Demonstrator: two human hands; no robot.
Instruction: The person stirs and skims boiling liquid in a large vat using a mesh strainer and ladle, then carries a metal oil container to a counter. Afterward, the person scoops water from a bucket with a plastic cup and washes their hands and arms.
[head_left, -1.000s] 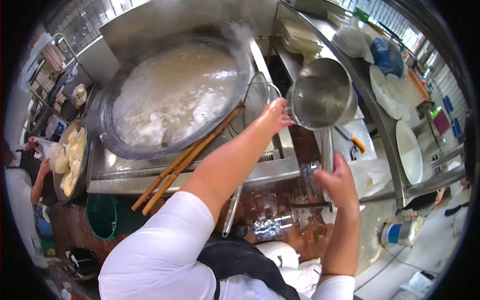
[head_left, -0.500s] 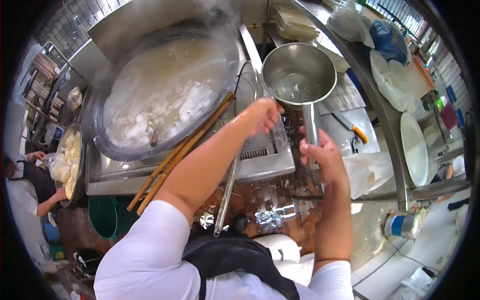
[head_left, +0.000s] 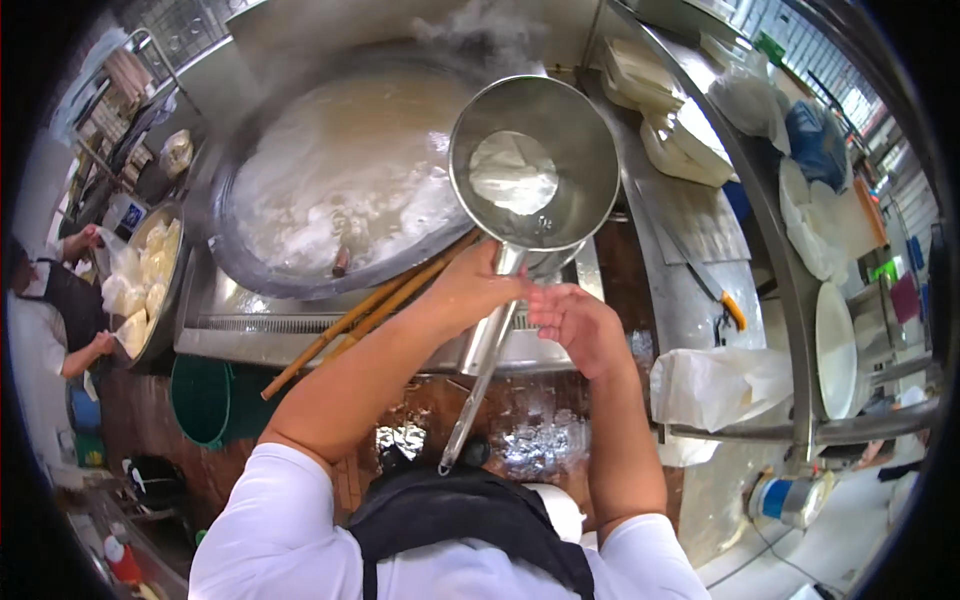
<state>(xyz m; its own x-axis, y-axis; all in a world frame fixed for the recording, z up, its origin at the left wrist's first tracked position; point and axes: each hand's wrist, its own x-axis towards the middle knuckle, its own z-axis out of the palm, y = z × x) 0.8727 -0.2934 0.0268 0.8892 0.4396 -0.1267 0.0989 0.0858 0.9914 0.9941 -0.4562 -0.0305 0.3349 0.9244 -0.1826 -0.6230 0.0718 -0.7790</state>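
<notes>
A deep steel saucepan (head_left: 585, 190) with a long tubular handle hangs in front of me, its inside facing up with a shiny bottom. My left hand (head_left: 478, 288) is closed around the handle just below the rim. Beside the handle, my right hand (head_left: 580, 325) has its fingers stretched out and palm turned up, holding nothing. Left of the saucepan is a large vat (head_left: 240, 270) of cloudy, foaming, steaming liquid (head_left: 350, 130). Bamboo-like sticks (head_left: 350, 325) lean against its near edge. A long metal-handled tool (head_left: 465, 415) passes under the saucepan, which hides its head.
On the right steel counter (head_left: 690, 290) lie an orange-handled knife (head_left: 733, 310) and a white plastic bag (head_left: 715, 385). A shelf edge (head_left: 790, 260) runs above it. Far left, a co-worker handles a bag over a basin (head_left: 165, 290). A green bucket (head_left: 200, 400) stands on the wet floor.
The saucepan has moved left from beside the counter toward the vat. My left hand has taken its handle, and my right hand has let go and opened.
</notes>
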